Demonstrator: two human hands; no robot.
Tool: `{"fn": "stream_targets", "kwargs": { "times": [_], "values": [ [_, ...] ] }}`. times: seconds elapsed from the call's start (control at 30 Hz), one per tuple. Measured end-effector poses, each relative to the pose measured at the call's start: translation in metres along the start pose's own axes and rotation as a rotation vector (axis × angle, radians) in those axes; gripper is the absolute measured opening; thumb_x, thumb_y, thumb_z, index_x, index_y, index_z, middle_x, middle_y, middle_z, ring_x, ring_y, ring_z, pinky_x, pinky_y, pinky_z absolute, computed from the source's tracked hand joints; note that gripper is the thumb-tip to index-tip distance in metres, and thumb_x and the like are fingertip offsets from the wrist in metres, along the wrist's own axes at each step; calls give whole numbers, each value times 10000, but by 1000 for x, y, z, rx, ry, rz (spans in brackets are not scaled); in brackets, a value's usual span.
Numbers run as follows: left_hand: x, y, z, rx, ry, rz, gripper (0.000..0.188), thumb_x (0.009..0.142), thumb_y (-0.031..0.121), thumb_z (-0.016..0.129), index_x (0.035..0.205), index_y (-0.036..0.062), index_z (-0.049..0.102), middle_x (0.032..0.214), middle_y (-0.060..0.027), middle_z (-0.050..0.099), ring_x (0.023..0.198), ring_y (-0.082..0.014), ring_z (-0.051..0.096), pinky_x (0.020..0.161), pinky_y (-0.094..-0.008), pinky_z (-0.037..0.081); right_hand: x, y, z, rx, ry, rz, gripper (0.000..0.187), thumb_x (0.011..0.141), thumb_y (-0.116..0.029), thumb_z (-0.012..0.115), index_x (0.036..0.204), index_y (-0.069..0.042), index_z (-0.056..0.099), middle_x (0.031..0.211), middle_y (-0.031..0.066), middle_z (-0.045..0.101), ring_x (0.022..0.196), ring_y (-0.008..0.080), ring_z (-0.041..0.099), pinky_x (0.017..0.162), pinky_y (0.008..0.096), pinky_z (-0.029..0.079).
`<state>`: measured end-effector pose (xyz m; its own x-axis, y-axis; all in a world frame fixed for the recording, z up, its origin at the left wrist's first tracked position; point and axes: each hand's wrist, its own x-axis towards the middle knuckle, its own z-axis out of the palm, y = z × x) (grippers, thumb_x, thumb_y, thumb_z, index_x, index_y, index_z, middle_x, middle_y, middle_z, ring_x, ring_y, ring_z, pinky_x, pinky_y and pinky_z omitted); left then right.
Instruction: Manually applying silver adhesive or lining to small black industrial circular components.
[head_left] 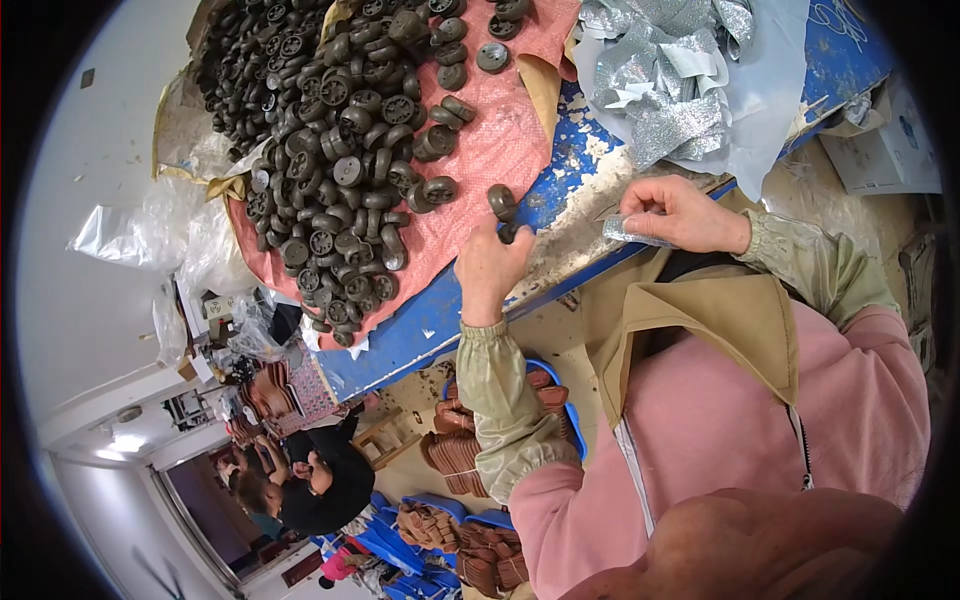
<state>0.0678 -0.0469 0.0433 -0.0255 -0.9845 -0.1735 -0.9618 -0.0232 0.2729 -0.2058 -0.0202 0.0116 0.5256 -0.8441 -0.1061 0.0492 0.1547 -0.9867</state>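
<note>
My left hand point(490, 272) is at the blue table's front edge, its thumb and forefinger closed around a small dark wheel point(509, 233). Just beyond its fingertips a second dark wheel point(502, 203) rests against or beside the first. To the right, my right hand point(680, 214) pinches a short strip of shiny silver material point(636, 232) between thumb and fingers, over the table edge. A large heap of similar dark brown wheels point(345, 170) lies on a pink woven sheet point(490, 130) to the left of my hands. Silver sheet pieces point(665, 90) are piled at the far right.
The blue table point(405, 352) has worn, peeling paint. Clear plastic bags point(150, 235) hang at its left. Below stand blue baskets point(572, 425) with stacked brown pieces point(455, 460). A person in black point(325, 480) is farther off at lower left. A white box point(885, 150) stands at right.
</note>
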Motion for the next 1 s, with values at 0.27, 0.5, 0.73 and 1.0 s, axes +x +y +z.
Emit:
{"fn": "stream_targets", "kwargs": {
  "times": [0.27, 0.5, 0.73, 1.0],
  "values": [
    [-15, -30, 11, -1267, 108, -122, 346, 961, 257, 409, 1157, -2, 529, 884, -95, 609, 693, -177, 567, 634, -293, 460, 1, -1, 2, 90, 40, -17, 106, 882, -98, 616, 894, 1, 580, 755, -41, 549, 690, 24, 457, 607, 203, 402],
    [-49, 30, 45, -1866, -5, 89, 414, 889, 162, 566, 1255, 38, 416, 1228, -189, 513, 938, -252, 586, 783, -337, 468, 8, -11, 9, 158, 49, -48, 85, 878, -70, 610, 867, -13, 547, 732, -54, 505, 672, 15, 435, 600, 190, 387],
    [-52, 55, 71, -1791, 31, 144, 659, 910, 386, 583, 1408, 102, 259, 1275, -175, 481, 952, -210, 554, 745, -318, 469, 7, -14, 14, 204, 10, -62, 96, 892, -95, 616, 881, -42, 536, 772, -58, 496, 698, 8, 435, 617, 178, 380],
    [-55, 61, 89, -1945, 7, 256, 737, 929, 403, 540, 1465, 104, 133, 1362, -118, 359, 1116, -192, 433, 910, -344, 372, 6, -9, 23, 228, -19, -17, 94, 895, -84, 607, 900, -40, 525, 772, -58, 493, 689, 6, 436, 615, 174, 384]
  ]
}}
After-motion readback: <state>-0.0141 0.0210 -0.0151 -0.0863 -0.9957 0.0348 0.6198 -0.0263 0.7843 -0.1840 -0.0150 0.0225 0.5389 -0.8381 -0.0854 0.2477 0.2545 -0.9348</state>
